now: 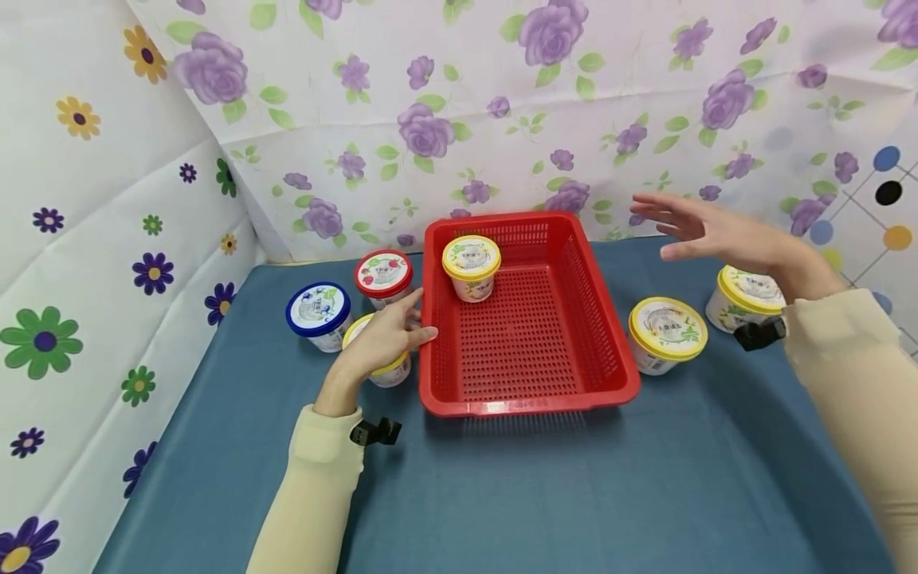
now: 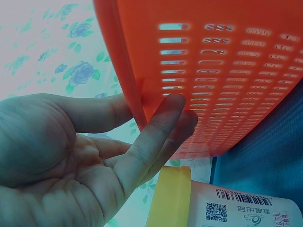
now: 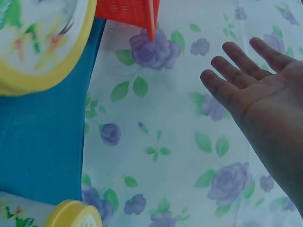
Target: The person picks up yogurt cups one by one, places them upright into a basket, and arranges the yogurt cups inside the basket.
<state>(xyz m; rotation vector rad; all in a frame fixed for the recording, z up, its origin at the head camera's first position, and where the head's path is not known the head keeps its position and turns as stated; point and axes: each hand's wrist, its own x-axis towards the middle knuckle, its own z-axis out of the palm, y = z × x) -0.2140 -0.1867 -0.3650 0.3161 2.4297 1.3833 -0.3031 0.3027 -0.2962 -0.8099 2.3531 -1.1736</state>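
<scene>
A red plastic basket (image 1: 527, 406) with slotted walls stands on the table. My left hand (image 1: 383, 339) holds its left rim, thumb over the edge and fingers against the outer wall (image 2: 227, 71). Below that hand, partly hidden, is a yellow-lidded tub (image 1: 390, 373). Inside the basket, one yellow-lidded tub (image 1: 473, 267) stands upright in the far left corner. My right hand (image 1: 724, 231) is raised in the air right of the basket, fingers extended and holding nothing. Two more yellow-lidded tubs, one nearer the basket (image 1: 667, 335) and one under the right wrist (image 1: 742, 299), stand near it.
Left of the basket stand a red-lidded tub (image 1: 383, 275) and a blue-lidded tub (image 1: 319, 315). A blue cloth (image 1: 545, 494) covers the table. Flower-printed sheeting (image 1: 473, 112) rises behind the table and along its left side.
</scene>
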